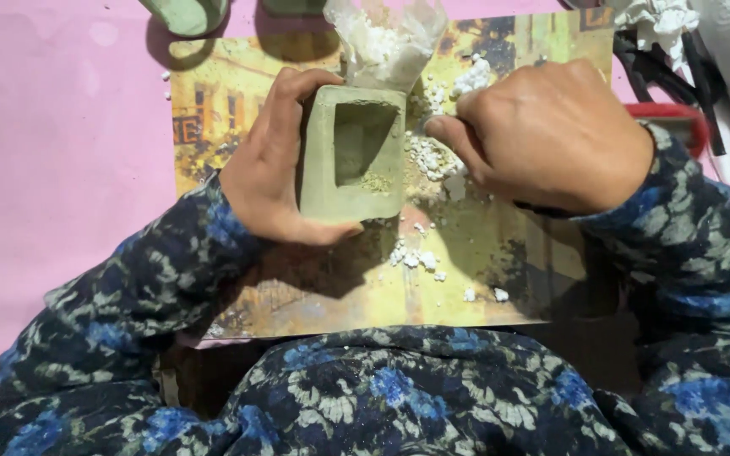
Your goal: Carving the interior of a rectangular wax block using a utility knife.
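Now, block: we see a grey-green rectangular block [352,156] with a square hollow; it sits tilted over a printed sheet [238,93]
Left hand [272,169]: we see it clasping the block's side
Right hand [551,135]: fingers curled beside white crumbs [433,156]; we cannot tell what they pinch
Hidden: clear bag [386,38] cut off above

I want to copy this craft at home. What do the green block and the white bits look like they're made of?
Green block: probably clay or cement, matte, grainy, with a hollowed centre. White bits: crumbly, chalky, perhaps plaster or foam; unclear.
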